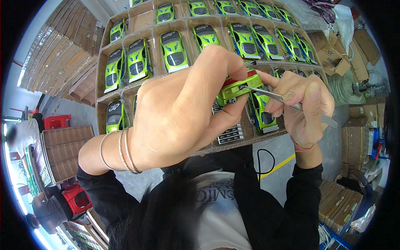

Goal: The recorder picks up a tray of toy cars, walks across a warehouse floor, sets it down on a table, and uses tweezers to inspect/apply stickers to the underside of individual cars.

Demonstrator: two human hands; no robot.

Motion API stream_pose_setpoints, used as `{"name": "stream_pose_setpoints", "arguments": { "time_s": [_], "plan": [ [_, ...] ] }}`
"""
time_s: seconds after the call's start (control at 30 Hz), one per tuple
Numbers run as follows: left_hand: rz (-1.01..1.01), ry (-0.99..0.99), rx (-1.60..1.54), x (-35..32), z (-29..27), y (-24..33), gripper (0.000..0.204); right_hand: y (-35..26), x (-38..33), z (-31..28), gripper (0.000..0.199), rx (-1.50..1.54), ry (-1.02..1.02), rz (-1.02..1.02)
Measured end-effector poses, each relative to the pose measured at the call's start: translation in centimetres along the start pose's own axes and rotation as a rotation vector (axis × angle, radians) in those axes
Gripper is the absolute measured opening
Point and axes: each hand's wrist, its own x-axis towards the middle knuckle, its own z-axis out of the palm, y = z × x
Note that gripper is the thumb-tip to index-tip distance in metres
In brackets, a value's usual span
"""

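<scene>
— What is the left hand point(175, 112) doing?

— It is curled tight around a small green toy car point(238, 88), held up just above the cardboard tray point(104, 62). The car lies on its side or upside down; a red part shows along its top edge, and a small wheel at the lower edge.

— And the right hand point(304, 104)?

— Its fingers pinch a pair of metal tweezers point(287, 99), whose tip touches the car's green body. Whether the tip grips anything is hard to tell, it is too small.

— What surrounds them?

— Rows of matching green cars point(175, 52) with blue markings sit in the tray's compartments. Silver bangles point(121, 152) ring the left wrist.
</scene>
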Motion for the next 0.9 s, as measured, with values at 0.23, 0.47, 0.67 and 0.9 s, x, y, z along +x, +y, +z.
{"name": "stream_pose_setpoints", "arguments": {
  "time_s": [0.23, 0.47, 0.67, 0.9],
  "plan": [
    [-0.012, -0.002, 0.006, 0.0, 0.1, 0.1, 0.043, 0.1, 0.0, -0.2, 0.040, 0.006, -0.013, -0.008],
    [0.042, 0.017, 0.023, 0.1, -0.1, 0.0, 0.039, 0.1, 0.1, -0.3, 0.041, 0.004, -0.018, -0.011],
    [0.168, 0.067, 0.069, 0.3, 0.2, -0.5, 0.033, -0.2, 0.3, -0.1, 0.041, -0.017, -0.012, -0.012],
    [0.169, 0.102, 0.086, 0.0, 0.5, -0.8, 0.030, -0.5, 0.6, 0.6, 0.041, -0.099, 0.053, 0.026]
  ]
}}
